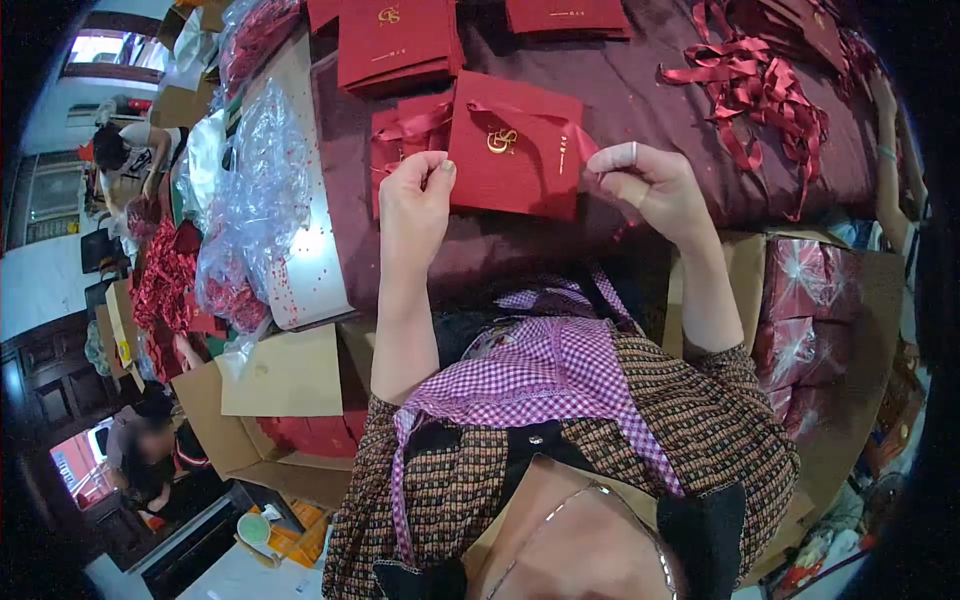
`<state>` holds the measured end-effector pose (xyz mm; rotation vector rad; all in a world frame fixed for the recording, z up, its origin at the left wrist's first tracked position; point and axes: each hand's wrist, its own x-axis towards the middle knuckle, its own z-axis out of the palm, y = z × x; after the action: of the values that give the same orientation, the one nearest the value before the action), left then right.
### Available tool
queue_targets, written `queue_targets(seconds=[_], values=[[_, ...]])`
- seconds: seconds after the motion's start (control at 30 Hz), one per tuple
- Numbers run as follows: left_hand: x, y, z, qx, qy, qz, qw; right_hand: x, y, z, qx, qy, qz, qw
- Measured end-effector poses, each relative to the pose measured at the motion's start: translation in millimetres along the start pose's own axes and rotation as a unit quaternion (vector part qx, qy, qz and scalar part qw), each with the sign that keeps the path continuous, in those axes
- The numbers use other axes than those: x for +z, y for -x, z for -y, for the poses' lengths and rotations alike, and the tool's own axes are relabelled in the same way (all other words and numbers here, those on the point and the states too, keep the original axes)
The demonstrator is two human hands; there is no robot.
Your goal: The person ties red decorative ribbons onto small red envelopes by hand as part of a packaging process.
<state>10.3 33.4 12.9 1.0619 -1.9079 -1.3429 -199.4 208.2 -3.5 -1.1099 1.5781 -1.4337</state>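
A flat red paper bag point(520, 145) with gold print lies in front of me on the dark red cloth. Over its upper face runs a red satin ribbon point(545, 117). My right hand point(650, 190) pinches the ribbon near the bag's right edge, and a loose tail hangs below the fingers. At the left edge of the bag, my left hand point(415, 195) is closed in a pinch; what lies between its fingertips is hidden. Under and left of this bag is another red bag point(390, 150) with a ribbon.
Stacks of red bags point(400, 45) lie at the back of the cloth-covered table point(640, 100). Loose red ribbons point(765, 95) are heaped at right. Clear plastic wrap point(260, 180) lies at left. Open cartons point(290, 375) flank me; the right one holds wrapped red packs point(805, 290). Other people work at both sides.
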Motion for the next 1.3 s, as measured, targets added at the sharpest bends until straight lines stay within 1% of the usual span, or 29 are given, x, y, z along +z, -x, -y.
queue_targets(seconds=[0.03, 0.07, 0.1, 0.13, 0.17, 0.23, 0.27, 0.37, 0.4, 0.47, 0.53, 0.6, 0.87, 0.93, 1.0, 1.13, 1.3], values=[[-0.1, -0.4, 1.3, -0.007, 0.015, 0.006, 1.0, 5.0, -2.9, 0.9, 0.0, -0.001, 0.0, 1.0], [-0.4, 0.1, 1.2, -0.006, 0.014, 0.006, 1.0, 9.0, -6.6, 0.2, -0.077, 0.085, -0.028, 0.993], [-0.7, 1.0, -0.4, -0.004, 0.002, 0.009, 1.0, 13.2, -10.1, -1.1, -0.153, 0.169, -0.055, 0.972], [-0.9, 1.7, -1.2, -0.003, -0.011, 0.013, 1.0, 18.6, -13.1, -5.6, -0.179, 0.187, -0.073, 0.963], [-0.9, 1.4, -0.3, -0.003, -0.011, 0.013, 1.0, 23.8, -15.8, -3.8, -0.179, 0.187, -0.073, 0.963], [-1.1, 1.0, 3.9, -0.007, 0.031, 0.027, 0.999, 35.7, -20.9, 0.0, -0.284, 0.304, -0.104, 0.904], [-1.2, 1.2, 5.8, -0.008, 0.031, 0.028, 0.999, 41.4, -23.4, -0.5, -0.297, 0.318, -0.103, 0.895], [-1.6, 1.1, 7.3, -0.007, 0.04, 0.038, 0.998, 58.5, -29.2, -1.4, -0.318, 0.306, -0.088, 0.893], [-2.0, 2.1, 6.0, -0.006, 0.034, 0.04, 0.999, 63.0, -30.1, -2.0, -0.317, 0.306, -0.088, 0.893], [-1.8, 3.3, 6.6, -0.006, 0.029, 0.042, 0.999, 71.1, -31.7, -2.9, -0.295, 0.278, -0.057, 0.912], [-1.2, 3.9, 9.4, -0.015, 0.067, 0.049, 0.996, 77.8, -35.8, -4.8, -0.298, 0.275, -0.063, 0.912], [-1.7, 5.4, 6.9, -0.009, 0.056, 0.05, 0.997, 81.0, -38.7, -4.3, -0.281, 0.252, -0.058, 0.924], [-2.0, 9.3, -2.9, 0.003, 0.046, 0.054, 0.997, 84.2, -48.3, 3.0, -0.275, 0.24, -0.044, 0.93], [-2.3, 9.9, -3.5, 0.019, 0.01, 0.046, 0.999, 84.3, -49.2, 3.6, -0.27, 0.233, -0.041, 0.934], [-2.7, 9.2, 1.5, 0.019, 0.017, 0.051, 0.998, 83.8, -49.7, 4.0, -0.23, 0.226, -0.022, 0.946], [-1.1, 10.5, 0.7, 0.008, 0.049, 0.056, 0.997, 84.0, -51.2, 1.9, -0.219, 0.217, -0.018, 0.951], [0.2, 11.7, 0.0, 0.007, 0.055, 0.055, 0.997, 84.4, -52.4, 3.8, -0.217, 0.216, -0.015, 0.952]])
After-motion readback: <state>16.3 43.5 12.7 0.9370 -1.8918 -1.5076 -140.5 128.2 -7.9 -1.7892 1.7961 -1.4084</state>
